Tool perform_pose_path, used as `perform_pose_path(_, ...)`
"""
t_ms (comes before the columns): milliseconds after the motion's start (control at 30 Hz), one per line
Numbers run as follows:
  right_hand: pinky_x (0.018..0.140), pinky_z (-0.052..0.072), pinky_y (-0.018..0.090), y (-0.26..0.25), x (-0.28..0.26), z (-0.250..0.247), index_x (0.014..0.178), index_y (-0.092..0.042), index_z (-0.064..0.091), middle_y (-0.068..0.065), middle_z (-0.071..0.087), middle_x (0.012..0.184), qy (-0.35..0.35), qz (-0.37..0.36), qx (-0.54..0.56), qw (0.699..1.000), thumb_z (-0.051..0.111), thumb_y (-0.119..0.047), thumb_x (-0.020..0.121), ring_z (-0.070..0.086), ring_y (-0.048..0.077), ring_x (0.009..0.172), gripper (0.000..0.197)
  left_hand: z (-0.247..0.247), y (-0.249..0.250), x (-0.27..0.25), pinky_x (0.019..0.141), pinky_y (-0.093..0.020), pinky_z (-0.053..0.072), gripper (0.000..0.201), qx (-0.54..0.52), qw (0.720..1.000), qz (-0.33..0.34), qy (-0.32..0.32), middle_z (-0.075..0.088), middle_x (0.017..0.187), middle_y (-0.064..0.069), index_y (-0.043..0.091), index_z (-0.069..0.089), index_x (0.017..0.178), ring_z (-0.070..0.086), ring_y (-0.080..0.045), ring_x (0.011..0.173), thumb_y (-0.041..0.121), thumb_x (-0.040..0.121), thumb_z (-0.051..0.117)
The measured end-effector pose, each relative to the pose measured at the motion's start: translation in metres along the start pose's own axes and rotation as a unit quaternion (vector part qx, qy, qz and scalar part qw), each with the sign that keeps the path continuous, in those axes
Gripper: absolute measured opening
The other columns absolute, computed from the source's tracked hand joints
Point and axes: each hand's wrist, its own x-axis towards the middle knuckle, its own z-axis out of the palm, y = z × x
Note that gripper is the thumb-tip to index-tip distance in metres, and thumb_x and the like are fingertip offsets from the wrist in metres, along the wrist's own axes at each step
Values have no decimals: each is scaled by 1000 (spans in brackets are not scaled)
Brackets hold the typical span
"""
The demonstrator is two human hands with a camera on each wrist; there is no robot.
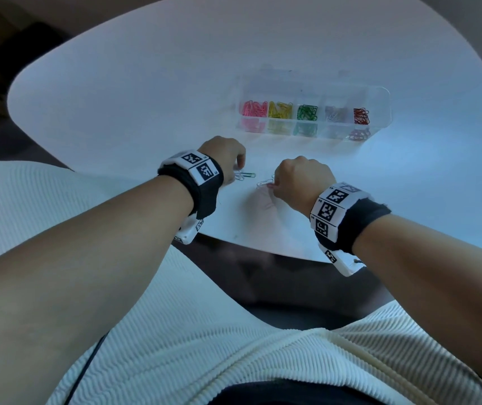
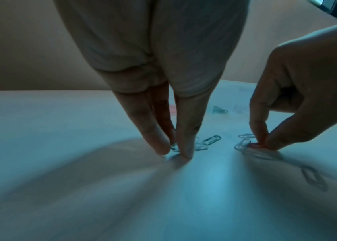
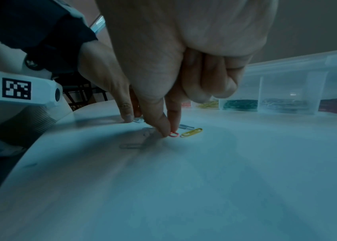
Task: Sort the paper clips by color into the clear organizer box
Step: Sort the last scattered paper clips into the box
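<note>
The clear organizer box (image 1: 380,92) lies on the white table (image 1: 146,112); its compartments hold pink, yellow, green, pale and red clips. In front of it my left hand (image 1: 238,171) points its fingers down and pinches a pale paper clip (image 2: 174,147) against the table. A green clip (image 1: 248,174) lies just right of those fingers. My right hand (image 1: 273,185) pinches a red paper clip (image 3: 173,134) between thumb and forefinger at the table surface. Beside it lie a yellow clip (image 3: 191,132) and a grey clip (image 3: 186,126).
The table's near edge (image 1: 248,247) curves just below both wrists, with my lap in white ribbed fabric under it. The box stands a hand's length beyond the hands. Bare tabletop stretches to the left and far side.
</note>
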Motion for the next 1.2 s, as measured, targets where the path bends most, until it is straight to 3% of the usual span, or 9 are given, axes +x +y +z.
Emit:
perform_pose_path(367,61,42,29,-11,2,-6,76,-10,47,3,49,69,-48,34,-11,998,53,-39,90,54,25,67,33,3,6,-6,62,-27,45,10,-32,999,-39,-5,71,95,-6,15,68,83,66,-25,84,6,79,68)
perform_pose_path(467,56,38,26,6,-4,-5,68,-14,52,0,56,70,-80,91,165,979,53,-38,88,52,19,62,31,2,6,-6,62,-26,44,8,-54,998,-43,-10,70,91,-5,14,68,83,64,-23,80,8,78,70)
perform_pose_path(633,47,8,26,47,-25,-2,61,-21,21,2,14,62,-107,200,679,699,35,-16,80,8,16,50,24,-4,6,-3,58,-22,47,6,-149,987,-49,-21,69,78,1,16,69,76,63,-16,72,10,77,69)
perform_pose_path(767,44,20,23,58,-28,-15,63,-16,30,2,32,56,-100,180,796,569,34,-15,75,24,16,44,13,-17,12,-6,69,-23,56,6,-283,959,-31,3,73,79,-5,13,73,77,67,-11,68,8,79,69)
perform_pose_path(867,49,39,24,60,-23,-35,65,-10,46,7,49,61,-49,168,835,522,39,-13,66,41,19,49,7,-31,20,-10,67,-16,56,9,-360,932,-8,36,71,77,-5,8,73,79,65,-10,66,0,78,70)
perform_pose_path(933,50,36,25,63,-18,-41,67,-11,48,6,47,62,-47,184,808,557,39,-10,72,40,18,50,11,-40,25,-9,73,-23,59,12,-402,914,-1,58,71,79,-7,8,72,77,67,-15,71,-4,78,72)
perform_pose_path(1033,49,30,26,69,-18,-44,71,-10,56,6,47,67,-71,210,538,813,42,-12,89,40,20,54,22,-49,38,1,76,-30,60,10,-414,905,9,99,70,77,-8,8,74,79,66,-19,70,-2,78,74)
perform_pose_path(1100,56,36,28,76,-21,-37,83,-7,60,8,53,79,-106,194,299,928,44,-17,94,47,23,70,22,-53,56,12,75,-31,60,10,-374,919,25,122,72,76,-4,11,76,81,65,-15,65,2,77,74)
perform_pose_path(1200,61,39,31,87,-26,-23,87,-3,57,13,55,81,-87,207,348,910,47,-13,91,49,25,71,15,-58,93,31,74,-26,58,12,-309,940,51,137,72,77,2,16,78,84,63,-10,65,7,78,72)
